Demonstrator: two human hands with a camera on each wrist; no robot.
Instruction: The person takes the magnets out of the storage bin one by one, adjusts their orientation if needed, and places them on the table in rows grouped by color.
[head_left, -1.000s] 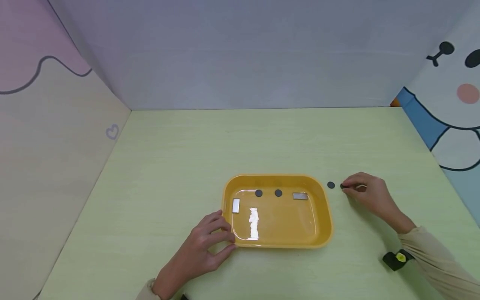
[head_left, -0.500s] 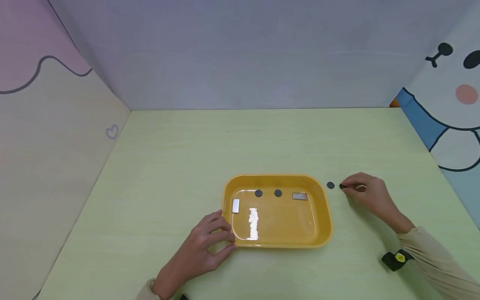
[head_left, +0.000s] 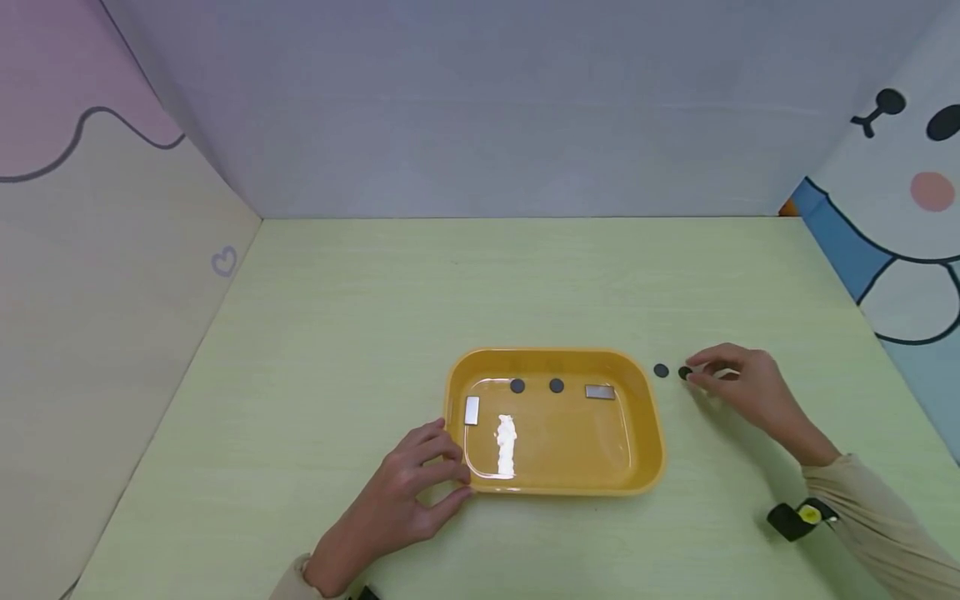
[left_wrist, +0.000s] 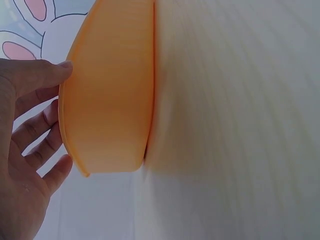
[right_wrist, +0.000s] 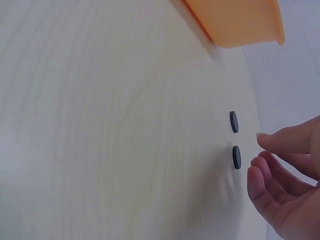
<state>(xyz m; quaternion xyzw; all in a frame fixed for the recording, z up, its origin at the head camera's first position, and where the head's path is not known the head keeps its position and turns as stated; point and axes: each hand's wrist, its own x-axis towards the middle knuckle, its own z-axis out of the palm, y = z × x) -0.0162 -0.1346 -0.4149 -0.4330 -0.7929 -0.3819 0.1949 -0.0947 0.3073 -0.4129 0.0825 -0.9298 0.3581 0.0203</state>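
A yellow rectangular tray (head_left: 566, 492) stands on the table in the head view. My left hand (head_left: 420, 483) holds its near-left corner, thumb on the outside and fingers over the rim; the left wrist view shows the thumb (left_wrist: 62, 70) at the rim. To the tray's right lie two small dark discs. My right hand (head_left: 742, 387) is around the right-hand disc (head_left: 685, 372), thumb and index parted. In the right wrist view this disc (right_wrist: 237, 157) lies on the table, apart from the fingertips. The other disc (head_left: 661, 370) sits between it and the tray.
Inside the tray are two more dark discs (head_left: 517, 386) and two silver rectangular pieces, one silver piece (head_left: 472, 410) at the left and another silver piece (head_left: 600, 392) at the upper right. Pale green tabletop (head_left: 360, 317) surrounds the tray, with walls at the back and sides.
My right thumb and index have parted slightly and drawn back from the right-hand disc, which shows more now. My left hand and the tray stay in place.
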